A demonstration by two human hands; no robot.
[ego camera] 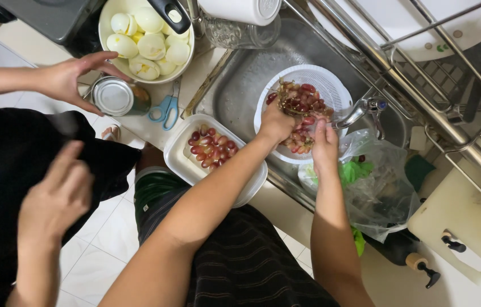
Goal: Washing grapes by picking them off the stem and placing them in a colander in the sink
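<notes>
My left hand [276, 122] grips the grape bunch [300, 103] over the white colander [331, 85] in the sink [240, 79]. My right hand [324, 142] pinches one grape, though its fingertips are hard to make out. Loose grapes fill the tub [181, 153] at left. Another person's hand [70, 77] reaches toward a can [116, 96], whose label is hidden.

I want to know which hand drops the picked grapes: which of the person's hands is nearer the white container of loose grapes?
Left. The left hand holds the grape bunch just right of the container; the right hand is farther right, over the colander.
</notes>
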